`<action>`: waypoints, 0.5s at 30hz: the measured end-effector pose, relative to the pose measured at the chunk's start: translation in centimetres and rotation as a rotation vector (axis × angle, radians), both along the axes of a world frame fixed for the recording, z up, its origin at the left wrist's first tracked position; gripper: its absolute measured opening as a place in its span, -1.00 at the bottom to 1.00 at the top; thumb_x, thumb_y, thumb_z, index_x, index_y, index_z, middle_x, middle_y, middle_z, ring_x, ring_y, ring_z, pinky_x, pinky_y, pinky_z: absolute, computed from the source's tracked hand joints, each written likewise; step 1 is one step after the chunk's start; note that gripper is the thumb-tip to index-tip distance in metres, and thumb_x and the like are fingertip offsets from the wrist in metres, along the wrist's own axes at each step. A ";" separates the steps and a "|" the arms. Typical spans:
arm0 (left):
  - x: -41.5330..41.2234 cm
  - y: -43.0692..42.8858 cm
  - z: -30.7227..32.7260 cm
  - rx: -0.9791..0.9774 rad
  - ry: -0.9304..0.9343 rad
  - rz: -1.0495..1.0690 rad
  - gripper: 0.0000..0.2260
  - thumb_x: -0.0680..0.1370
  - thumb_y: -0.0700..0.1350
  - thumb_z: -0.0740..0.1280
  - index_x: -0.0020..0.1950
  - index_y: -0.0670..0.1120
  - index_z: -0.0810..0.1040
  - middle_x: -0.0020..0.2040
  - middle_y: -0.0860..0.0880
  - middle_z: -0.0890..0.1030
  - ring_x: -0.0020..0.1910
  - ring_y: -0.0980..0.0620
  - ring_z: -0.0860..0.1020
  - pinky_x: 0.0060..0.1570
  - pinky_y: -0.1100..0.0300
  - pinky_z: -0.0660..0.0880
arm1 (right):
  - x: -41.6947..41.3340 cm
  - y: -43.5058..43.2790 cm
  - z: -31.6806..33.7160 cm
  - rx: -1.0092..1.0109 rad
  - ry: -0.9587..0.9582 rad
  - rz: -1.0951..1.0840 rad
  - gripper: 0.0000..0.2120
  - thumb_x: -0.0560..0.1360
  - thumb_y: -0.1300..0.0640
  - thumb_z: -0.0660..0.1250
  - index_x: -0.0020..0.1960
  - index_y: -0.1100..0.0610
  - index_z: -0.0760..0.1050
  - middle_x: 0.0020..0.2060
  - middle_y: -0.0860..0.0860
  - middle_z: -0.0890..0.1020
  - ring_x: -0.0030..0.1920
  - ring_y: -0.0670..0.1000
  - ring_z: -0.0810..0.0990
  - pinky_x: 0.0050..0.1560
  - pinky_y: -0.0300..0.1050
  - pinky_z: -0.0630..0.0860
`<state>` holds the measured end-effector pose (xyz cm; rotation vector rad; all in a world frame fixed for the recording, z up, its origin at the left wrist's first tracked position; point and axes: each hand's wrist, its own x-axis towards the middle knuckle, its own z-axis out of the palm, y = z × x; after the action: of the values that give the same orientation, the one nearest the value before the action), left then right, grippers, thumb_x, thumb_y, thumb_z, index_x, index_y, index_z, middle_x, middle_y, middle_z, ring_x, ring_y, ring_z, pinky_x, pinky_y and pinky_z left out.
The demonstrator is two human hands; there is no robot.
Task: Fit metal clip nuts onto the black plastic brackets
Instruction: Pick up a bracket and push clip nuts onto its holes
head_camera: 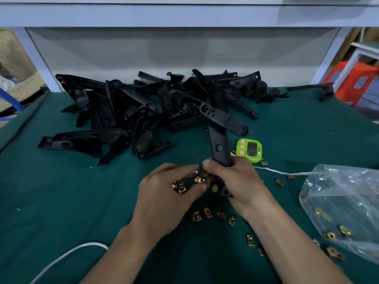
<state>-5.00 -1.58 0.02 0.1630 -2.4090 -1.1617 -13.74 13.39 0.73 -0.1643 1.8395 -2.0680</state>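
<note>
— How far along are you?

— Early on, I'd judge; my right hand (235, 181) is curled tight round one bracket (219, 146), which stands upright over the middle of the surface (61, 191); my left hand (164, 197) pinches a nut (199, 179) between thumb and fingertip right at the bracket's lower end, with spare nuts (178, 186) tucked under its other fingers; whether that nut is seated yet, I can't tell, my fingers hide the joint.

— And what's left?

— Most of it, by the look; the pile (143, 103) of brackets lies along the far edge, and I see no metal on any of them, though they're dark and tangled, so I wouldn't swear to it; loose nuts (207, 213) lie scattered between my wrists and on toward the near right corner; more sit in the bag (338, 201) at the right edge; the timer (249, 150) lies just beyond my right hand.
</note>
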 end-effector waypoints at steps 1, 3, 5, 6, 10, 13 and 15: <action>0.0 0.2 0.1 0.017 0.002 -0.006 -0.59 0.37 0.08 0.60 0.01 0.55 0.56 -0.02 0.32 0.63 0.00 0.32 0.61 -0.01 0.53 0.42 | 0.0 0.0 -0.1 0.021 0.033 0.011 -0.82 0.51 0.26 0.45 -0.27 0.16 0.64 -0.37 0.13 0.66 -0.47 0.02 0.56 -0.52 -0.20 0.41; -0.1 0.2 0.1 0.064 0.008 0.000 -0.57 0.37 0.04 0.61 -0.04 0.56 0.57 -0.02 0.35 0.63 -0.02 0.34 0.61 -0.03 0.54 0.41 | 0.0 0.1 -0.1 0.056 0.108 0.058 -0.83 0.52 0.25 0.44 -0.25 0.16 0.63 -0.37 0.13 0.65 -0.47 0.06 0.55 -0.51 -0.18 0.40; -0.3 -0.1 0.1 0.153 0.000 0.010 -0.64 0.37 0.02 0.62 -0.04 0.46 0.63 -0.05 0.34 0.66 -0.02 0.35 0.62 -0.04 0.51 0.44 | 0.1 0.2 -0.1 0.057 0.154 0.124 -0.83 0.53 0.25 0.43 -0.24 0.14 0.63 -0.37 0.12 0.63 -0.47 0.09 0.56 -0.52 -0.18 0.40; -0.3 -0.2 0.1 0.189 -0.005 0.008 -0.67 0.37 -0.01 0.62 -0.03 0.40 0.67 -0.07 0.33 0.67 -0.03 0.35 0.63 -0.04 0.48 0.48 | 0.2 0.2 0.0 0.052 0.164 0.158 -0.83 0.53 0.24 0.43 -0.24 0.12 0.64 -0.37 0.12 0.62 -0.47 0.10 0.57 -0.52 -0.18 0.40; -0.4 -0.1 -0.1 0.189 0.048 0.038 -0.63 0.41 -0.17 0.60 -0.09 0.35 0.71 -0.13 0.28 0.68 -0.14 0.26 0.65 -0.22 0.47 0.46 | 0.5 -0.2 -0.2 0.067 0.163 0.167 -0.78 0.54 0.26 0.41 -0.26 0.08 0.65 -0.33 0.13 0.65 -0.47 0.12 0.57 -0.51 -0.15 0.39; -0.6 -0.2 -0.2 0.228 0.043 0.127 -0.67 0.41 -0.18 0.59 -0.20 0.31 0.71 -0.20 0.29 0.68 -0.20 0.28 0.64 -0.24 0.53 0.44 | 0.2 0.0 -0.1 0.087 0.128 0.092 -0.78 0.53 0.24 0.42 -0.28 0.08 0.63 -0.34 0.15 0.66 -0.47 0.09 0.57 -0.50 -0.15 0.39; -0.8 -0.6 -0.3 0.303 0.013 0.165 -0.73 0.43 -0.14 0.57 -0.15 0.28 0.70 -0.23 0.27 0.70 -0.22 0.30 0.65 -0.22 0.51 0.48 | -0.2 0.6 -0.1 0.246 0.271 0.011 -0.84 0.49 0.18 0.43 -0.27 0.10 0.60 -0.39 0.09 0.64 -0.47 0.02 0.55 -0.48 -0.15 0.39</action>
<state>-5.77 -2.19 -0.26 0.4391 -2.1493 -1.4362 -13.99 13.95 0.65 -0.4049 2.2278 -1.8650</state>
